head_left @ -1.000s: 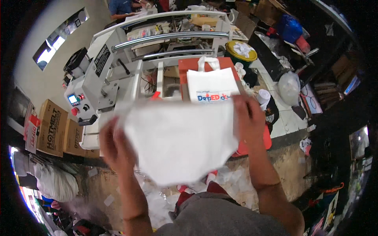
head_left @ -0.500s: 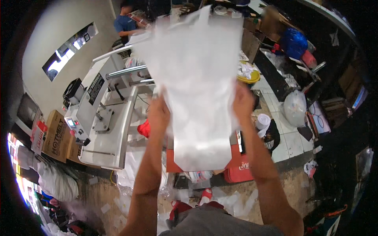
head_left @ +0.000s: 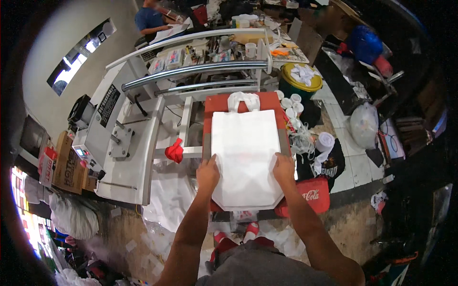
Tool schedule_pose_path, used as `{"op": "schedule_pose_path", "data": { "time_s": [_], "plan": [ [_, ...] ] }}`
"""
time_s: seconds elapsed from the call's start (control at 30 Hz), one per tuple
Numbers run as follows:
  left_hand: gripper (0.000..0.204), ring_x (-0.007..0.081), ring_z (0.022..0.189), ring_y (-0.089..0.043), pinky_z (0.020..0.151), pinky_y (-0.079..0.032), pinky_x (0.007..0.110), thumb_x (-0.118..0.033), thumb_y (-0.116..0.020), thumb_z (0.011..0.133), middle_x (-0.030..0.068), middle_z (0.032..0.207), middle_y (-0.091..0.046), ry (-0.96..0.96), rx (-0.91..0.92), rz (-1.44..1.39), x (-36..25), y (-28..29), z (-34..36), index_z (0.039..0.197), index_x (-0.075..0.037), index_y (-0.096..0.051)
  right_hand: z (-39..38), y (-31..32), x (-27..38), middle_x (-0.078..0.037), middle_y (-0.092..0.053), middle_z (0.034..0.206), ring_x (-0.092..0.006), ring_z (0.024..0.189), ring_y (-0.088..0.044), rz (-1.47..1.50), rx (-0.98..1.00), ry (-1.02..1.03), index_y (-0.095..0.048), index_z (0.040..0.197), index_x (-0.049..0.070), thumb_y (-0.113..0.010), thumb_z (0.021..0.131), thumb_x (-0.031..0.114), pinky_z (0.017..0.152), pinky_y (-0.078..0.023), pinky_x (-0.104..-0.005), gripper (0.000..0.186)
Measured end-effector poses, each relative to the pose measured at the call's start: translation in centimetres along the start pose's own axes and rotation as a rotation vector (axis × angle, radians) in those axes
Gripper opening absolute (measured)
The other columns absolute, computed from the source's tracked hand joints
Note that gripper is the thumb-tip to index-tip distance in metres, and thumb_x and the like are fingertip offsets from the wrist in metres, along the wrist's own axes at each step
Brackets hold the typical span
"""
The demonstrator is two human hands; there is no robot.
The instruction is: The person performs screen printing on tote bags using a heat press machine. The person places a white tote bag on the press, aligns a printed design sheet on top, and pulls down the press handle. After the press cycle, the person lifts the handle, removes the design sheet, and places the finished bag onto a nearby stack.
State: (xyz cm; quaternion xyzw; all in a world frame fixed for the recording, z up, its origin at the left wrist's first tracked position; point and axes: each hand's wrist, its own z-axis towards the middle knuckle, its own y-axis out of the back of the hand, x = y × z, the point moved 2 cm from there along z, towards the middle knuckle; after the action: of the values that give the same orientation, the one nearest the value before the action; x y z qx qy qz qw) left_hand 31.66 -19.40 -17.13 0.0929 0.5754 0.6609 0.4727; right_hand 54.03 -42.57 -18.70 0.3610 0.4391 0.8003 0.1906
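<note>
A white bag [head_left: 245, 176] with a strap handle [head_left: 243, 97] lies flat on a red board [head_left: 271, 100] on the machine's frame. My left hand [head_left: 208, 172] grips the bag's left edge with curled fingers, and my right hand [head_left: 284, 169] has hold of its right edge opposite. A faint colour shows through the bag's middle. Left of the board are a white press machine [head_left: 129, 162] with a small control panel and chrome rails [head_left: 195, 67], and a red cloth [head_left: 174, 151] on the frame.
A green bucket with yellow lid [head_left: 300, 86], white rolls [head_left: 326, 143] and a red container [head_left: 310, 195] are at the right. Cartons [head_left: 69, 164] stand left of the press. A person in blue [head_left: 145, 21] works at the cluttered back bench. Scraps litter the floor [head_left: 124, 233] below.
The white bag came down from a raised, swinging position to lie on the red board, covering where a printed bag showed earlier. Both my hands moved down with it.
</note>
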Motion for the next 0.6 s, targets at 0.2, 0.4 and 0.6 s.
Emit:
{"op": "schedule_pose_path", "data": {
  "time_s": [0.2, 0.4, 0.6],
  "plan": [
    [0.037, 0.0359, 0.105, -0.059, 0.087, -0.045, 0.053, -0.015, -0.057, 0.087, 0.0136, 0.110, -0.063, 0.145, 0.126, 0.075, -0.7, 0.5, 0.4, 0.123, -0.015, -0.062, -0.1, 0.4, -0.7, -0.017, -0.062, 0.116, -0.0374, 0.105, -0.056, 0.062, 0.005, -0.019, -0.063, 0.120, 0.008, -0.063, 0.081, 0.006, 0.089, -0.044, -0.0494, 0.039],
    [0.046, 0.0386, 0.131, -0.044, 0.105, -0.035, 0.055, -0.018, -0.057, 0.085, 0.0139, 0.138, -0.050, -0.127, -0.038, -0.004, -2.9, 1.0, 3.2, 0.130, -0.013, -0.057, 4.1, 2.3, 6.1, -0.018, -0.037, 0.153, -0.0423, 0.142, -0.029, -0.024, -0.009, 0.133, -0.052, 0.140, 0.008, -0.064, 0.079, 0.018, 0.113, -0.028, -0.0572, 0.063],
    [0.061, 0.0390, 0.147, -0.027, 0.120, -0.020, 0.053, -0.031, -0.048, 0.093, 0.0150, 0.159, -0.031, -0.270, 0.196, 0.176, -5.1, -4.9, 5.8, 0.150, -0.013, -0.041, 4.4, -3.3, 7.0, -0.019, -0.025, 0.161, -0.0445, 0.149, -0.015, -0.042, 0.280, 0.199, -0.044, 0.149, 0.012, -0.050, 0.094, 0.047, 0.120, -0.013, -0.0590, 0.065]
  ]
}}
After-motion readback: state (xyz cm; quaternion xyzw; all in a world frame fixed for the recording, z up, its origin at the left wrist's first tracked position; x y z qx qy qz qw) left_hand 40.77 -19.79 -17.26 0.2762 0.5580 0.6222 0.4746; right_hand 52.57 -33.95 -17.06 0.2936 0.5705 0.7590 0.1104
